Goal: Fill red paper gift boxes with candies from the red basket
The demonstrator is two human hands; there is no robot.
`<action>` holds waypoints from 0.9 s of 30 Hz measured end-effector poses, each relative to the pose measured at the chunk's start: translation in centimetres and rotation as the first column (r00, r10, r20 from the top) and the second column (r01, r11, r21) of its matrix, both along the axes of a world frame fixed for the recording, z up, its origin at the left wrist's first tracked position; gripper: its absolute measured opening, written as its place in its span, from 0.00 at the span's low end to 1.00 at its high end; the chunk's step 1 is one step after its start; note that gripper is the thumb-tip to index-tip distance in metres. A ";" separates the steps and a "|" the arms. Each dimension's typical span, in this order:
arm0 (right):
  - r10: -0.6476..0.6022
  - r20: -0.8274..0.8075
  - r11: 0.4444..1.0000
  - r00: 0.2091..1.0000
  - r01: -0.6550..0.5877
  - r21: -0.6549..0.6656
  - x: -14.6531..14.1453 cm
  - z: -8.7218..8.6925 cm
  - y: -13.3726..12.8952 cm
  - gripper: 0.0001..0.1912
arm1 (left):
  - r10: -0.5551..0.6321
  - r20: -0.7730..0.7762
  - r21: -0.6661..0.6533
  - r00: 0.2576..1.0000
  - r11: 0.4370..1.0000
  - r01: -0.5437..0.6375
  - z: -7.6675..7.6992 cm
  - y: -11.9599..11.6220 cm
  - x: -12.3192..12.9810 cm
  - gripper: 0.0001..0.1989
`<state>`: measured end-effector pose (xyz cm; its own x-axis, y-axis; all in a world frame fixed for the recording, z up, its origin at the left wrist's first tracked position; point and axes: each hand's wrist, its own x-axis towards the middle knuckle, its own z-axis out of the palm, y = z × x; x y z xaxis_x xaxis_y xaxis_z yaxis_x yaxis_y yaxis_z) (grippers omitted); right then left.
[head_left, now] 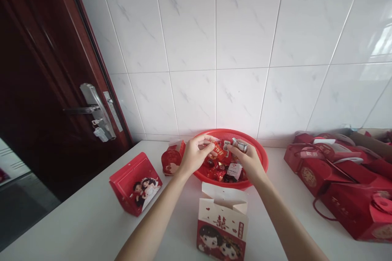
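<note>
From where I stand, the dark red door (64, 49) is on the far left, running out of view, a bunch of keys (100, 132) hanging at its metal handle (98, 110). On the white bench (82, 208) comes a red box (134, 185) with a bridal pair on its face, one of the two faces blurred into blocks. Just behind it, to the right, sits a smaller red carton (173, 159), partly covered by the left hand (196, 154). That hand's grip is closed on a red packet (219, 151), over the red basket (226, 133); the fingers cover its near edge. In the basket is a jumble of wrapped sweets (221, 167), many overlapping, their print too small for me to read. In front stands a white and red box (222, 228), its top flaps up, its bottom cut off by the edge of my view; I can't see inside it. The right hand (250, 161) has its grip closed on a silver packet (240, 144), also above the basket. A pale wrapper (227, 149) shows by its fingertips, and I can't tell whether it is held. Farther right, red gift boxes (333, 179) crowd together, hiding one another, some cut off at the side.
</note>
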<state>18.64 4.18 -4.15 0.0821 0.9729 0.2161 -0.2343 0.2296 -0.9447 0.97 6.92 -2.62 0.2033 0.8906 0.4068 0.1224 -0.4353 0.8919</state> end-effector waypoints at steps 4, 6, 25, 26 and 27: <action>0.026 0.087 0.999 0.996 -0.029 0.027 -0.4 1.4 -1.3 0.21 | 0.075 -0.029 0.161 0.997 0.984 -0.069 0.6 -1.1 -0.2 0.09; 0.052 0.089 0.998 0.995 -0.056 0.038 -0.6 1.9 -1.9 0.21 | 0.154 -0.079 0.269 0.985 0.955 -0.128 0.9 -1.8 -0.2 0.09; 0.066 0.107 0.995 0.992 -0.073 0.062 -0.5 3.1 -3.3 0.18 | 0.153 -0.277 0.634 0.948 0.771 0.061 1.5 -3.8 0.3 0.16; 0.068 0.106 0.995 0.992 -0.076 0.069 -0.5 3.1 -3.4 0.18 | 0.143 -0.273 0.631 0.951 0.773 0.065 1.5 -3.8 0.2 0.16; 0.072 0.104 0.994 0.992 -0.080 0.077 -0.5 3.2 -3.4 0.18 | 0.138 -0.265 0.626 0.954 0.777 0.062 1.5 -3.8 0.2 0.17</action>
